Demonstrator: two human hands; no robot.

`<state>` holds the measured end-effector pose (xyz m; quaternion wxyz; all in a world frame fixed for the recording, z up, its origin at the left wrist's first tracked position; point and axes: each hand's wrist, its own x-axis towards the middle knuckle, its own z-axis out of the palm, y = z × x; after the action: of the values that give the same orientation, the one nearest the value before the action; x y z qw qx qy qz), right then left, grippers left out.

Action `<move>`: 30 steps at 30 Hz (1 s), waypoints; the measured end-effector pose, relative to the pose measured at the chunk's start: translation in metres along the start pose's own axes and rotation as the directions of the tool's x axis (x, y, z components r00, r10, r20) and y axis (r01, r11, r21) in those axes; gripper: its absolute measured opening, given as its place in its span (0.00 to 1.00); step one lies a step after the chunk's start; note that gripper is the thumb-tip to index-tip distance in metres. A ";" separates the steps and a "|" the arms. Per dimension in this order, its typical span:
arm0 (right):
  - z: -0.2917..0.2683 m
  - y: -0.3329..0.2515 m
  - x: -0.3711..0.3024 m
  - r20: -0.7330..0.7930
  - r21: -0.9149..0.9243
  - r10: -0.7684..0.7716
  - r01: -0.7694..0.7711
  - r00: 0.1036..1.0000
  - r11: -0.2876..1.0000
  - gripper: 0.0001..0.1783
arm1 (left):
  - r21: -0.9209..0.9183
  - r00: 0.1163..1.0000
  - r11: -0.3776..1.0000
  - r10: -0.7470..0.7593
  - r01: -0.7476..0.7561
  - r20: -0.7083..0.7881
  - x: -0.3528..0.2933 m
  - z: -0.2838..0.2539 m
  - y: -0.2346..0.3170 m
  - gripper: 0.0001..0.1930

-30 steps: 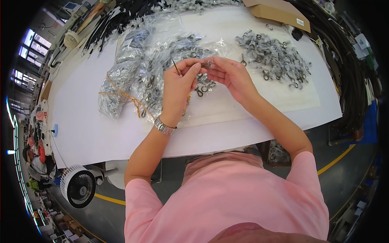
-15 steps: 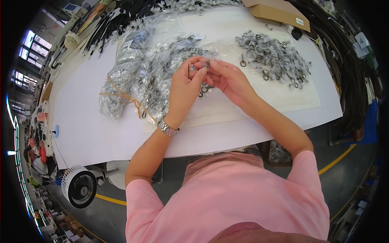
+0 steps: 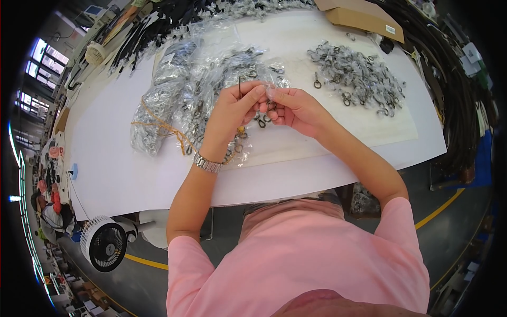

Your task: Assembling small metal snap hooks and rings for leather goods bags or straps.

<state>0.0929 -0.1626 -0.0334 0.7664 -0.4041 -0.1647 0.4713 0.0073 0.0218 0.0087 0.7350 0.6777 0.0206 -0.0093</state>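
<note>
In front of me, above the table, my left hand [image 3: 238, 107] and my right hand [image 3: 297, 107] meet at the fingertips. Between them is a small dark metal ring clasp [image 3: 272, 105] with a bit of clear plastic wrap [image 3: 269, 91] at its top. Both thumbs and forefingers pinch at the wrap. A thin dark stick-like piece [image 3: 240, 87] pokes up from my left hand; its lower part is hidden. Behind and left of my hands lies a heap of plastic-wrapped clasps [image 3: 240, 61]. Another pile of wrapped clasps [image 3: 364, 76] spreads to the right.
A bulging clear plastic bag [image 3: 150, 119] with orange string [image 3: 163, 127] lies left. A cardboard box [image 3: 362, 18] stands at the far right, beside dark straps [image 3: 451, 90]. Black strips [image 3: 153, 34] lie at the far left. A fan [image 3: 105, 243] sits by the table's near left edge.
Both hands have moved slightly down toward me, the left also a little leftward. The clasp's ring now hangs visible between the fingers. More clasps show beside my left wrist.
</note>
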 end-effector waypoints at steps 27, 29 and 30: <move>0.003 -0.037 -0.017 0.247 -0.125 0.200 -0.173 0.948 0.977 0.19 | 0.219 0.967 0.943 0.255 -0.251 0.009 -0.004 0.004 0.002 0.03; -0.003 -0.034 -0.015 0.245 -0.064 0.240 -0.231 0.939 0.971 0.19 | 0.234 0.958 0.929 0.283 -0.286 0.044 -0.005 0.006 0.005 0.03; -0.006 -0.032 -0.013 0.247 -0.003 0.280 -0.288 0.928 0.958 0.18 | 0.249 0.947 0.914 0.311 -0.321 0.079 -0.006 0.007 0.006 0.03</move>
<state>0.1091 -0.1841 -0.0104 0.6706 -0.3497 -0.1897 0.6261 0.0019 0.0151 0.0157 0.6325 0.7618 -0.1044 0.0939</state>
